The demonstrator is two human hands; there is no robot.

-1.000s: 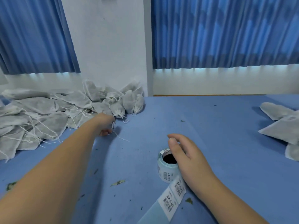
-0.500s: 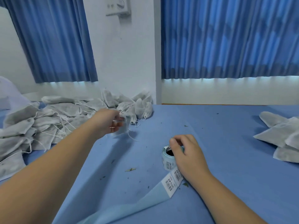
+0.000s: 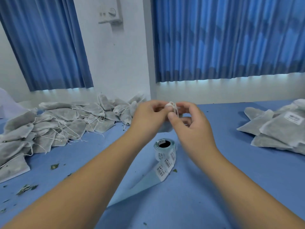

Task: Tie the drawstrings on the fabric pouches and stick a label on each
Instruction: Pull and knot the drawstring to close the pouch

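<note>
My left hand (image 3: 149,115) and my right hand (image 3: 192,128) meet above the middle of the blue table (image 3: 214,187). Between their fingertips they hold the gathered neck of a grey fabric pouch (image 3: 170,105) with its white drawstring; most of the pouch is hidden behind the hands. A roll of barcode labels (image 3: 165,151) stands on the table below my hands, its backing strip (image 3: 140,184) trailing toward me. A heap of loose pouches (image 3: 57,123) with dangling strings lies at the left.
A smaller stack of pouches (image 3: 277,131), one showing a white label, lies at the right edge. Bits of dried green leaf (image 3: 26,189) are scattered at the near left. Blue curtains and a white wall stand behind the table.
My left hand pulled one pouch out of the left heap and brought it to the centre. My right hand left the label roll and rose to take the pouch's neck.
</note>
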